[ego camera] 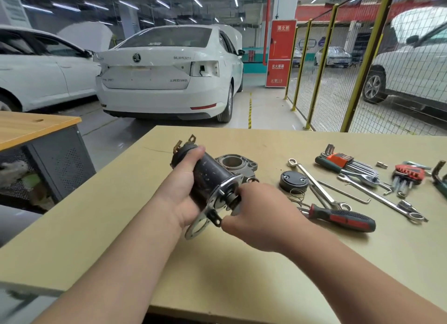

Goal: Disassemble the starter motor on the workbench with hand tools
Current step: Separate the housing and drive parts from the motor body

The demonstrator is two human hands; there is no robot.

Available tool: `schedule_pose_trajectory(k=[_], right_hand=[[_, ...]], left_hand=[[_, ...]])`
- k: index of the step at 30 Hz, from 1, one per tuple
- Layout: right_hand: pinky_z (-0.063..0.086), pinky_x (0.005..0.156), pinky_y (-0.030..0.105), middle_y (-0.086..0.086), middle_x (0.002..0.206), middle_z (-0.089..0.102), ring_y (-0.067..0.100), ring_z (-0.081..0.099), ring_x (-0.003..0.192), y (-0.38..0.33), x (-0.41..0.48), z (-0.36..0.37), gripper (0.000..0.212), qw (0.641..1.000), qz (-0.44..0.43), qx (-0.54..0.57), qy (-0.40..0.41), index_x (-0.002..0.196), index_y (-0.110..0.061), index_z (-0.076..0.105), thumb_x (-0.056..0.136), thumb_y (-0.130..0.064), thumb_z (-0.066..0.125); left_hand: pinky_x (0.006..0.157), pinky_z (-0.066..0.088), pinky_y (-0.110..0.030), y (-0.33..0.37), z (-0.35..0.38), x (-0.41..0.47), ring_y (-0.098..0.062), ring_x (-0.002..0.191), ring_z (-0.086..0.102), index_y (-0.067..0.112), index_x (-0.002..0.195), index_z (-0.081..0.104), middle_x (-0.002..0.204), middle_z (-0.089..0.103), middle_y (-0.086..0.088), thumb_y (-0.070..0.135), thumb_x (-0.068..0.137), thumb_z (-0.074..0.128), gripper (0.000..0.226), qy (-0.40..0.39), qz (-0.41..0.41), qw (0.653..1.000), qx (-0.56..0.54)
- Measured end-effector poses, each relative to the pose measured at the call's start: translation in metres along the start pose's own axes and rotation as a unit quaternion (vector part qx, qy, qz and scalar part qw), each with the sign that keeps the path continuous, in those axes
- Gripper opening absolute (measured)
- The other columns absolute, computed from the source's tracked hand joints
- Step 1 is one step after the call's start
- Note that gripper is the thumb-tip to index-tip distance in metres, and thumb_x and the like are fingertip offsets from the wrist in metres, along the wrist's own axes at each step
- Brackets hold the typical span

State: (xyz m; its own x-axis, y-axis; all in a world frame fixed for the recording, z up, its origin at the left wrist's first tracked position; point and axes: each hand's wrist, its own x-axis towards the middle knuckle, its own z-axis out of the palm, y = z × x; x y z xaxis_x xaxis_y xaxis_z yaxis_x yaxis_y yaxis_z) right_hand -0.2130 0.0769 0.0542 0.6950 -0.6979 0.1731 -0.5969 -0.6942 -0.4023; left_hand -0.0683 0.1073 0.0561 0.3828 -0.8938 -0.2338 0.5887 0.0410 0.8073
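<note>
Above the workbench (217,263) I hold a dark cylindrical starter solenoid (210,176) with a shiny flange plate (212,207) at its near end and brass terminals at its far end. My left hand (183,186) is wrapped around the black body. My right hand (251,215) pinches the plunger (233,199) that sticks out of the flange. The grey aluminium starter housing (235,164) lies on the bench just behind the solenoid. A black round cap (293,181) and a small coil spring (297,195) lie to the right.
Right of my hands lie a red-and-black screwdriver (343,218), combination wrenches (314,186), a hex key set in an orange holder (343,163) and a second red key set (408,175). White cars and a yellow mesh fence stand beyond the bench.
</note>
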Motion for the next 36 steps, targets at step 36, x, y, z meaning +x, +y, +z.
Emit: schedule_pose_trajectory(k=[36], right_hand=[[0.056, 0.082, 0.042, -0.005, 0.09, 0.073, 0.02, 0.068, 0.087, 0.031, -0.013, -0.043, 0.036, 0.943, 0.029, 0.199, -0.265, 0.087, -0.022, 0.068, 0.064, -0.05, 0.063]], left_hand=[[0.067, 0.056, -0.041, 0.005, 0.034, 0.015, -0.028, 0.071, 0.067, 0.009, 0.112, 0.056, 0.082, 0.066, -0.013, 0.035, 0.071, 0.074, 0.052, -0.121, 0.064, 0.991, 0.003]])
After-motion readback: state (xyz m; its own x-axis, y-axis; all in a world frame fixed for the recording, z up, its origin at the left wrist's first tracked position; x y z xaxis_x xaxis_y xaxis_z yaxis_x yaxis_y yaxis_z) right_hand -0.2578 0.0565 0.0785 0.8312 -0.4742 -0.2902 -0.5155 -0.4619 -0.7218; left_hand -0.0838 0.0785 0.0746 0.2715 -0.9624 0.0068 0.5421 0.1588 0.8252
